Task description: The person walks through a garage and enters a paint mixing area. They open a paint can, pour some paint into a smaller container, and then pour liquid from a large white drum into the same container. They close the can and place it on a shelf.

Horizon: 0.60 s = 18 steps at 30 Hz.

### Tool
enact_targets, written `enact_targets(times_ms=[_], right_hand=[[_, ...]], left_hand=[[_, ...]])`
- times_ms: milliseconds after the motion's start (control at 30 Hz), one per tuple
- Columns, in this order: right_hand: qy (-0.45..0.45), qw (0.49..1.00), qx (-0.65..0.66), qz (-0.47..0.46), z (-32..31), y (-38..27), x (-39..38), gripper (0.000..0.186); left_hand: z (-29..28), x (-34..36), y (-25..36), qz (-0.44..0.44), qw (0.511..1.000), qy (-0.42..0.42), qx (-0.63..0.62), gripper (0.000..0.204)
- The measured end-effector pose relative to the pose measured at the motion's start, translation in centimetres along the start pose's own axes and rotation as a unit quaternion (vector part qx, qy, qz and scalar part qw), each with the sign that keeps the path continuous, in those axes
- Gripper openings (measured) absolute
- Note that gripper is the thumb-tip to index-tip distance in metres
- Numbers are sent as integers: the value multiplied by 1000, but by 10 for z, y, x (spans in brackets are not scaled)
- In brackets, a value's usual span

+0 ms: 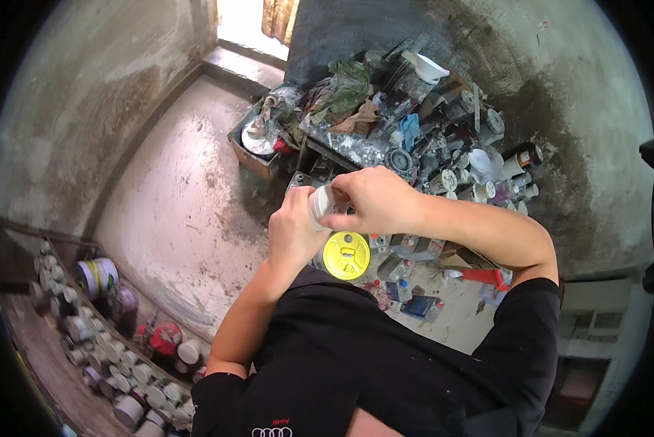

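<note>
In front of my body, both hands meet around a small translucent plastic jar [319, 209] with a white round part. My left hand [292, 226] is wrapped around its left side. From the right, my right hand [378, 197] curls its thumb and fingers against the jar's other side. Whether the white part is a lid or the jar's contents, I cannot make out. Just below the hands stands a can with a yellow round lid [346, 256], apart from my fingers as far as I can see.
A cluttered bench [352, 146] with rags, cups and paint-stained containers lies ahead. A box [258, 156] sits beside it. Several tins and jars line a shelf [116, 349] at lower left. Bottles and metal cans [421, 307] stand on the floor to the right.
</note>
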State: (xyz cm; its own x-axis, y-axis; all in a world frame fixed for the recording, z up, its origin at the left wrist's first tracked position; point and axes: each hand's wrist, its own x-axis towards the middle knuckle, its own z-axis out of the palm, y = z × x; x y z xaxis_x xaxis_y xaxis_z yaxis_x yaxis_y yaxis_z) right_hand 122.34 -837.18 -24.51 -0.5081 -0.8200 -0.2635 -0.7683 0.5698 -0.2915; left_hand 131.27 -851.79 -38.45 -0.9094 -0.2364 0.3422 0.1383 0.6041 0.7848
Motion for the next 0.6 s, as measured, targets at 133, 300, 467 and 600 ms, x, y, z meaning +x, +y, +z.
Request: enact_targets(times_ms=[133, 300, 467, 600], right_hand=[[130, 939, -187, -256, -12, 44, 28, 65], [110, 990, -51, -66, -35, 78, 46, 58], [-4, 984, -7, 177, -47, 106, 43, 61], [109, 980, -167, -8, -52, 127, 25, 70]], left_hand=[[12, 52, -14, 40, 995, -46, -79, 57], [41, 110, -18, 5, 988, -88, -128, 56], [74, 154, -19, 64, 982, -140, -110, 56], [93, 182, -22, 102, 943, -255, -189, 61]])
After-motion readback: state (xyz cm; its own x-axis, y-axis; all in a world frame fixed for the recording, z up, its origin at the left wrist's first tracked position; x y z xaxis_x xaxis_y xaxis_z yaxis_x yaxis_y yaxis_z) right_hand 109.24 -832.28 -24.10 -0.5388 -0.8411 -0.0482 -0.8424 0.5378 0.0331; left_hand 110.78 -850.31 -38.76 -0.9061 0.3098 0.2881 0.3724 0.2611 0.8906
